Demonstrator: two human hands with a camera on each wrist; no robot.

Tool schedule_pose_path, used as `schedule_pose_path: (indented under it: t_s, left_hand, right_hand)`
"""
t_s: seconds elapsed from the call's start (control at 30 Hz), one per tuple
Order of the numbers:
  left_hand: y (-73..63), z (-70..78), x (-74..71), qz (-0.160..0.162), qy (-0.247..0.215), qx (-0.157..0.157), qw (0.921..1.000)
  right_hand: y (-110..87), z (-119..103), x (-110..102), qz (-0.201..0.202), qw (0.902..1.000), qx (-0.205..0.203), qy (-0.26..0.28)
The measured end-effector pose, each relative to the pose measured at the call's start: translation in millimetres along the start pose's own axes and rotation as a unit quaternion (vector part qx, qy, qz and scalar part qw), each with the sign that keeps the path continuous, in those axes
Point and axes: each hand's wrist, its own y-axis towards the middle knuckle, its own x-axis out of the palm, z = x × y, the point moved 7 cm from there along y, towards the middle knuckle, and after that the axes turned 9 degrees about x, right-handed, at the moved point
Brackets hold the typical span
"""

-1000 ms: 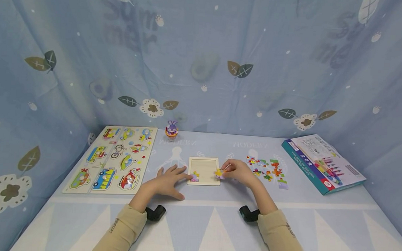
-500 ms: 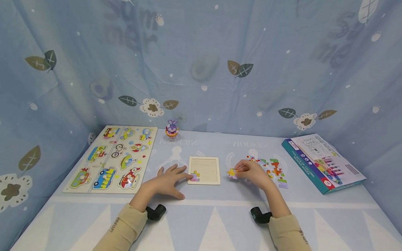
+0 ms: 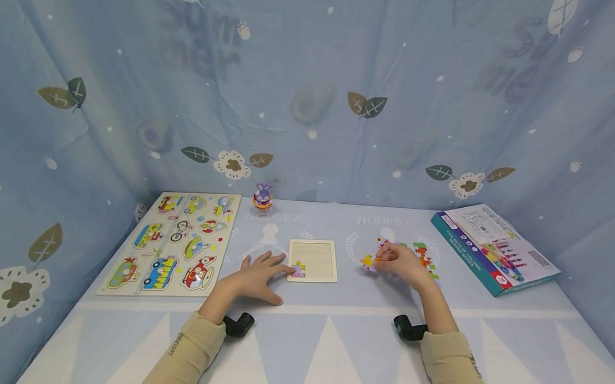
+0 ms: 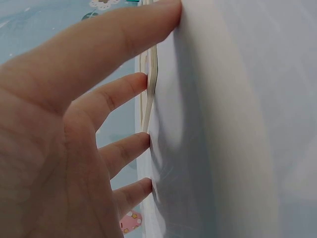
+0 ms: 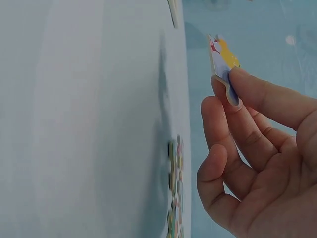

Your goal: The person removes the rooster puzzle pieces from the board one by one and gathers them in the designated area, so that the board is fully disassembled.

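A light wooden puzzle frame [image 3: 319,261] lies mid-table, with one purple and yellow puzzle piece [image 3: 298,270] in its lower left corner. My left hand [image 3: 257,277] rests with spread fingers at the frame's left side, its index fingertip touching the edge by that piece. In the left wrist view the fingers [image 4: 124,153] are extended and hold nothing. My right hand [image 3: 401,265] pinches a yellow and purple puzzle piece [image 5: 225,62] between thumb and fingers, above the table. Loose puzzle pieces [image 3: 423,255] lie to the right, partly hidden behind that hand.
A wooden board with vehicle pictures [image 3: 175,244] lies at the left. A small purple rabbit figure [image 3: 262,198] stands at the back. A teal and white box [image 3: 493,249] lies at the right, beyond the loose pieces. A patterned curtain [image 3: 310,101] hangs behind the table.
My right hand has moved to the right, from the frame's right edge to the loose pieces, with the puzzle piece still pinched. The left hand has stayed in place.
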Motion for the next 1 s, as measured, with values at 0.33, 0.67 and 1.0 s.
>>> schedule_pose_path:
  t_s: [0.33, 0.67, 1.0]
  left_hand:
    - [2.2, -3.5, 1.8, -0.003, 0.004, -0.007, 1.0000]
    - [2.0, -2.3, 0.8, -0.003, 0.005, -0.009, 0.9999]
    - [-0.1, 0.9, 0.5, -0.001, 0.003, -0.006, 1.0000]
  right_hand:
    - [-4.1, 17.2, -27.6, 0.022, 0.9991, 0.034, 0.015]
    - [-4.8, 38.6, -47.6, 0.039, 0.9952, 0.088, 0.020]
    - [-11.9, 45.5, -53.4, 0.008, 0.9949, 0.097, 0.026]
